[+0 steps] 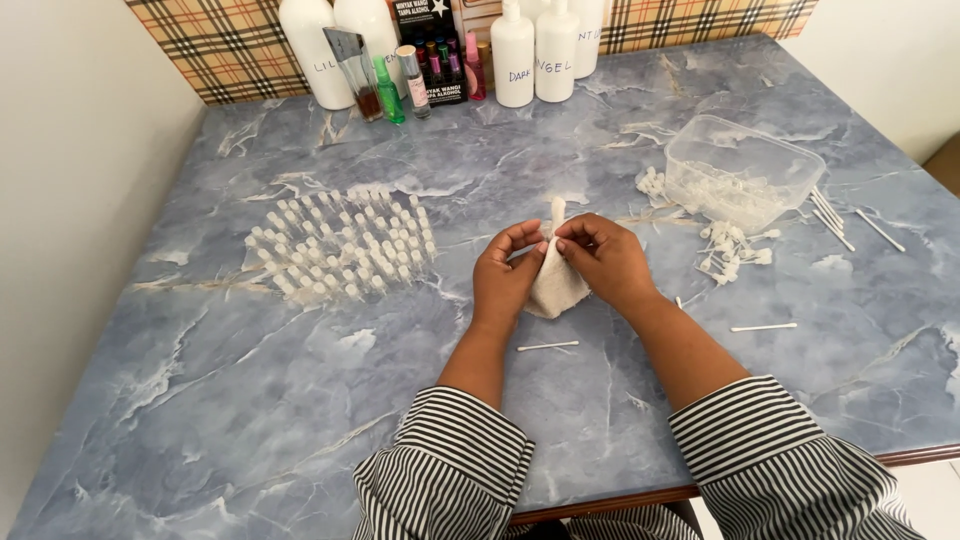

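Item: small white cloth (556, 283), held upright at the middle of the blue marbled table (250, 420), its twisted tip pointing up above the fingers. It is pinched from both sides: the left hand (503, 278) is closed on its left edge with thumb and fingertips, the right hand (608, 262) is closed on its right edge and upper part. The lower end of the cloth is seen just above the tabletop; whether it touches cannot be told. Both forearms are covered from the elbow by black-and-white striped sleeves (445, 470).

Item: block of small clear vials with white caps (345, 252), stood in rows, left of the hands.

Item: clear plastic tub (742, 170), far right, with white pieces inside; more white pieces (735, 250) are scattered just near of it.

Item: thin white sticks (547, 346), one lying just near of the hands, one (763, 327) to the right, several (835, 215) beside the tub.

Item: white pump bottles (535, 55) and small coloured bottles (400, 80), lined along the far edge against a plaid backing (220, 45).
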